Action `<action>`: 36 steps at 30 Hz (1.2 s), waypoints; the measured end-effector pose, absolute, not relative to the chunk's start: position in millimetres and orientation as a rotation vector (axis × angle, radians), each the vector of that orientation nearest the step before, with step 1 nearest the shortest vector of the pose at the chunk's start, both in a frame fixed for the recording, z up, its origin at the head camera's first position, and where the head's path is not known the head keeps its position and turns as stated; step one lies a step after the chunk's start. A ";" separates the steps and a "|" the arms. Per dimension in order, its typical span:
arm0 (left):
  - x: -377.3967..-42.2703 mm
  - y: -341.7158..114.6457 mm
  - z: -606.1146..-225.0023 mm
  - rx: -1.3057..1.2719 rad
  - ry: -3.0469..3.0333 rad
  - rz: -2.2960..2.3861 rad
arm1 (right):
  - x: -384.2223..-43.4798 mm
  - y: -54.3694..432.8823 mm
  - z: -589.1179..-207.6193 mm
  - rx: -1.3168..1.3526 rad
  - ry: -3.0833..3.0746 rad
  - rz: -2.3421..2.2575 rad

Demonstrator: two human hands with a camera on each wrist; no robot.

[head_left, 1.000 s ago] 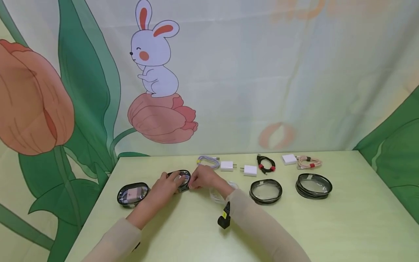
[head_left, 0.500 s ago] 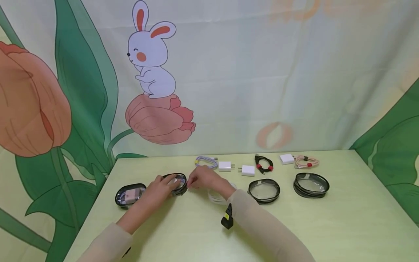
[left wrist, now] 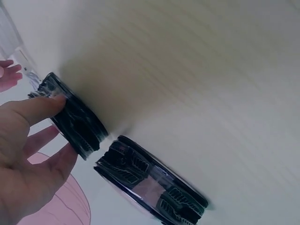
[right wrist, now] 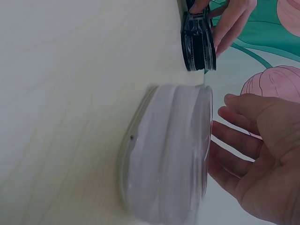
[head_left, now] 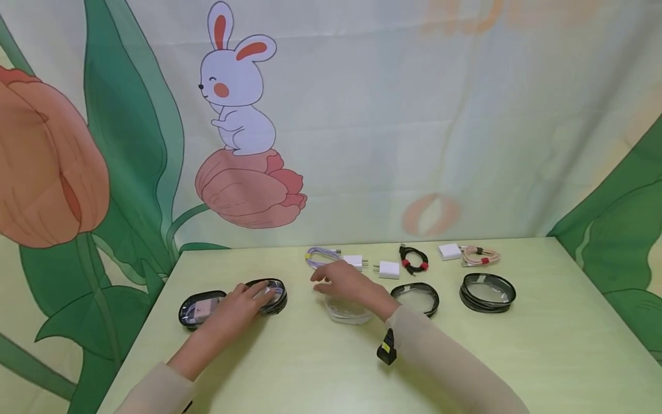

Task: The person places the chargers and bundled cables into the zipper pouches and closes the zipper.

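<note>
My left hand [head_left: 240, 303] grips a small oval black-trimmed clear zip pouch [head_left: 278, 300] at the table's left. In the left wrist view its thumb lies on the side of this pouch [left wrist: 77, 119], and the fingers reach round beneath. Left of it sits a similar pouch [head_left: 204, 311] with a pink item inside. My right hand [head_left: 347, 282] hangs over a white-trimmed clear pouch [head_left: 347, 317], fingers loosely bent and holding nothing. The right wrist view shows those fingers beside the top face of the white pouch [right wrist: 166, 154].
Along the back lie a purple cable [head_left: 323, 256], white charger plugs [head_left: 389, 269], a black cable [head_left: 414, 260] with red ties and a pink cable [head_left: 481, 256]. Two black-trimmed pouches stand at the right, one [head_left: 429, 299] partly behind my right forearm, another [head_left: 488, 293] farther right.
My right hand has let go of the edge of the black-trimmed pouch and moved right, over the white pouch. My left hand still holds its pouch, slightly farther left.
</note>
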State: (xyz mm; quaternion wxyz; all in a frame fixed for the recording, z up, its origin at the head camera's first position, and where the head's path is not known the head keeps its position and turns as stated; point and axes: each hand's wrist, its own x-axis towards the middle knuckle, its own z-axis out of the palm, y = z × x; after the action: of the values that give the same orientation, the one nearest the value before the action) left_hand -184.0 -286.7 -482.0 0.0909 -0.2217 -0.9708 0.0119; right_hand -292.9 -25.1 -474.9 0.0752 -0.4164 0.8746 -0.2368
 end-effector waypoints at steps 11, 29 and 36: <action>-174.0 -274.5 -478.4 -0.788 -2.674 0.004 | -289.8 15.1 -470.1 -1.249 2.726 -0.733; -180.3 -218.5 -473.1 -0.984 -2.650 0.070 | -285.4 72.3 -480.0 -1.199 2.896 -0.591; -186.5 -195.3 -474.4 -1.019 -2.681 0.075 | -281.9 86.4 -479.6 -1.249 2.939 -0.480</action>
State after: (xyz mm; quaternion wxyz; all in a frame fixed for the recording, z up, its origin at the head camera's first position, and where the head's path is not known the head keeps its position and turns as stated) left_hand -186.5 -195.3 -474.4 0.1356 -0.3520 -0.9258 0.0260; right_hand -281.9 86.4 -479.6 -0.0439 -0.3863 0.9093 -0.1484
